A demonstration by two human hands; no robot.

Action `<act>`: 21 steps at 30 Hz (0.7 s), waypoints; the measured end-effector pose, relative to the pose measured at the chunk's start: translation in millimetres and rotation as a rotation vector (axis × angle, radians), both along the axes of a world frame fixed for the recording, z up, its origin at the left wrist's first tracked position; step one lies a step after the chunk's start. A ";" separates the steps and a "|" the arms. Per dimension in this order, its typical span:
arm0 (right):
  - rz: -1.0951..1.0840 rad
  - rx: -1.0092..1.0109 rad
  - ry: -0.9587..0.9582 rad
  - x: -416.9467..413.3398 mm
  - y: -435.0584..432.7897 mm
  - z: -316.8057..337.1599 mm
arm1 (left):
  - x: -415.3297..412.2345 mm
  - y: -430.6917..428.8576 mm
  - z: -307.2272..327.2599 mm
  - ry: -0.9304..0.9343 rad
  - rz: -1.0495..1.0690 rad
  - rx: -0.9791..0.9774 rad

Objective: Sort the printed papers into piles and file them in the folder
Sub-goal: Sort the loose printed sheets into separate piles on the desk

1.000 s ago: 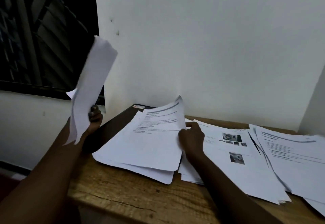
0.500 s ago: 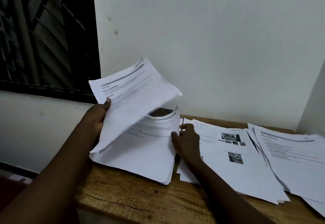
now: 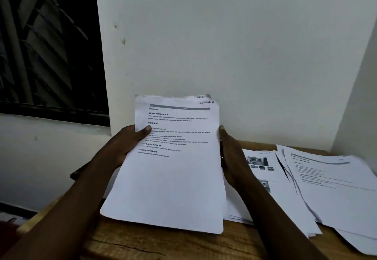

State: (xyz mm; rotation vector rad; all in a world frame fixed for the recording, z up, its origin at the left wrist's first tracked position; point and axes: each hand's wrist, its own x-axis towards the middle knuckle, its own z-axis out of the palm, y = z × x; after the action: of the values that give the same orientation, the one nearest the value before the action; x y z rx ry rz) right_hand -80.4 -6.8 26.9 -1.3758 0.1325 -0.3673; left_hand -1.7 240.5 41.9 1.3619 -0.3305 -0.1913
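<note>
A stack of printed papers [image 3: 173, 180] is tilted up from the wooden table, its top sheet headed "Wash Cups". My left hand [image 3: 124, 147] grips the stack's left edge, thumb on the front of the top sheet. My right hand [image 3: 232, 157] holds the right edge, its fingers hidden behind the sheets. A second pile with small photos [image 3: 263, 170] lies flat just right of my right hand. A third pile of text pages [image 3: 334, 186] lies fanned at the far right. No folder is in view.
The wooden table [image 3: 155, 245] has a crack near its front edge. A white wall [image 3: 224, 55] rises directly behind the papers, with a corner at the right. A dark barred window [image 3: 47, 45] fills the upper left.
My left hand brought its raised sheets down onto the left pile. Both hands now hold that whole stack by its sides, lifted and tilted toward me.
</note>
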 end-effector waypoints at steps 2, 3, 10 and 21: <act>0.013 -0.012 -0.032 0.8 2.4 -1.6 | 0.8 -2.6 -1.3 -0.002 -0.009 0.011; 0.007 -0.023 -0.045 0.8 4.1 -2.3 | 0.0 -2.4 -1.2 0.000 -0.012 0.011; -0.218 -0.205 -0.041 6.9 3.0 -10.2 | 1.3 4.9 -2.8 -0.008 -0.031 0.024; -0.655 -0.210 0.047 14.9 -40.3 -10.1 | -2.5 32.5 7.9 0.092 0.236 -0.226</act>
State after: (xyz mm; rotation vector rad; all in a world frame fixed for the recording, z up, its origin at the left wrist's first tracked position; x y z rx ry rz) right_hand -65.4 -47.1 16.8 -1.5266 0.6049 -0.9143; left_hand -4.2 273.0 49.8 1.1532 -0.1080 -0.0190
